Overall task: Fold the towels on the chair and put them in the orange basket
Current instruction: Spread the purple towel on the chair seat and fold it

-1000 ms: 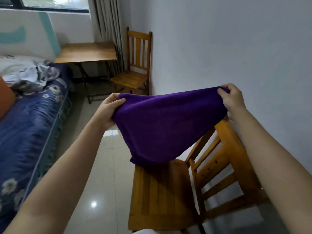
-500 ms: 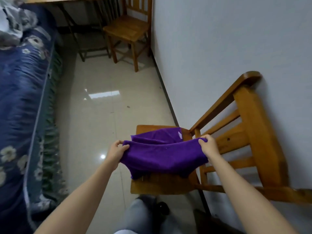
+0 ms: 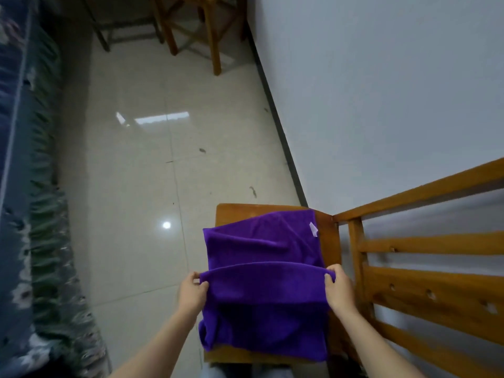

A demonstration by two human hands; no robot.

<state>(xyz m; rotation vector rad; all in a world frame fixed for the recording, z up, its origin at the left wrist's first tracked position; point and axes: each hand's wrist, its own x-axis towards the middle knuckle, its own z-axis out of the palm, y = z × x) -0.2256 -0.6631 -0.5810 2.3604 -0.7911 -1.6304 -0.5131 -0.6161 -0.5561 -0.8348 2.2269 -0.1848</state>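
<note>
The purple towel (image 3: 261, 244) lay on the seat of the chair (image 3: 331, 241), only partly folded. The left hand (image 3: 192, 291) and right hand (image 3: 339, 293) each pinched one end of a raised fold, fingers curled round the cloth. The fold was not yet laid flat. The orange basket was out of view, so putting the towel away remained.

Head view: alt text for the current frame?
The left hand and right hand pinch the ends of a fold in a purple towel lying on the seat of a wooden chair beside a white wall. A glossy tiled floor, a floral bed edge at left and another chair's legs lie beyond.
</note>
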